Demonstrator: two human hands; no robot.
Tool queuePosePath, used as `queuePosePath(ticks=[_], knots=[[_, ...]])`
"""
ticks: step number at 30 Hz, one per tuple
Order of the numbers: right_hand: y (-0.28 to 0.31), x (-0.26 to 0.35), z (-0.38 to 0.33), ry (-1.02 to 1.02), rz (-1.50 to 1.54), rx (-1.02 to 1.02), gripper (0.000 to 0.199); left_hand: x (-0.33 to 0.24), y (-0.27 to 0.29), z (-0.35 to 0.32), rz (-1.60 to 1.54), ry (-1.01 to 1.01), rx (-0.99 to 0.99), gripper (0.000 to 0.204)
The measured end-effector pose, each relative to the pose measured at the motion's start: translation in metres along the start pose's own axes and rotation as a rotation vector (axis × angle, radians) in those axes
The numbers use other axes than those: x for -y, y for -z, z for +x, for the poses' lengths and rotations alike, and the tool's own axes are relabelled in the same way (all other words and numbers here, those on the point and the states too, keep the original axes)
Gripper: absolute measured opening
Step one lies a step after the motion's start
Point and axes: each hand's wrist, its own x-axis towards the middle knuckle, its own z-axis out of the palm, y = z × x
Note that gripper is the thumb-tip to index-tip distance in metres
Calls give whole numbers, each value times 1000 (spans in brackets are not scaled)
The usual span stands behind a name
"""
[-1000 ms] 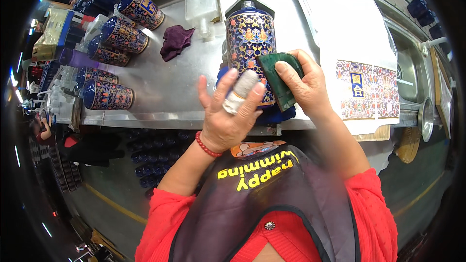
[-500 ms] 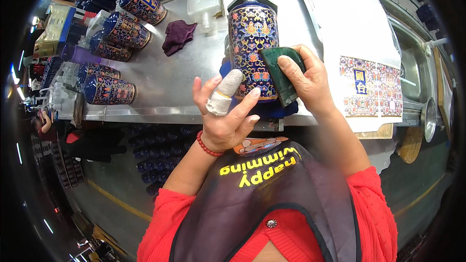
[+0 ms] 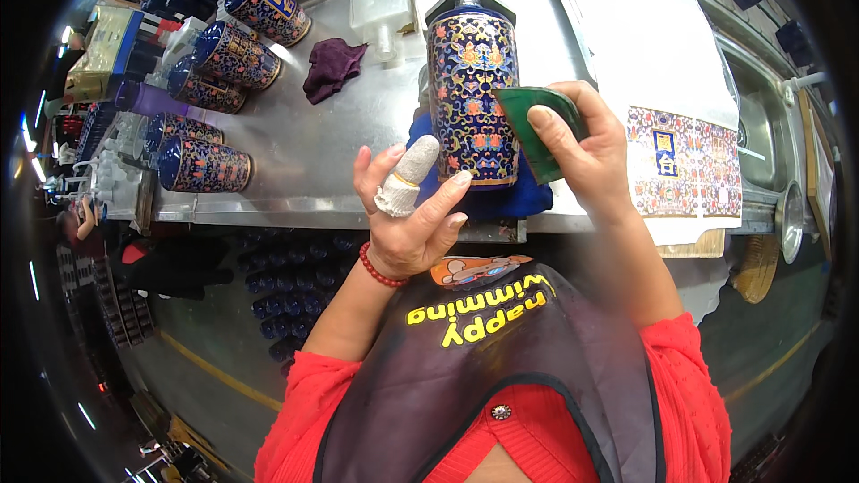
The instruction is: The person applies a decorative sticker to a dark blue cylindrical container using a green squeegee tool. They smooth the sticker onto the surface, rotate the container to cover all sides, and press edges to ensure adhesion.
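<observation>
The right grip (image 3: pixel 591 159) pinches a green scraper (image 3: pixel 526 113) at the patterned bottle's (image 3: pixel 472 80) right edge, contact unclear; the bottle lies on a blue cloth (image 3: pixel 508 205), between that grip and the left grip (image 3: pixel 404 229), spread and empty.

Metal desk (image 3: pixel 304 152) bright, whitish glare across surface; white sheet (image 3: pixel 644 36) nearly washed out. Floor (image 3: pixel 206 331) below dim. Thin light streaks (image 3: pixel 87 422) near left rim. Fisheye bends edges, corners black. Hazy blur along right forearm (image 3: pixel 646 270).
</observation>
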Motion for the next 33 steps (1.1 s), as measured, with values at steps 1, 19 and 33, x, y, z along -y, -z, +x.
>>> queuePosePath(ticks=[1,19,33], knots=[[-2,7,0,64,-98,26,18,0,0,0,1,7,3,34],[-2,19,4,7,-330,32,16,11,-14,-2,-80,33,-35,64],[3,-2,1,-7,-261,36,19,3,-4,13,-144,-93,33,48]])
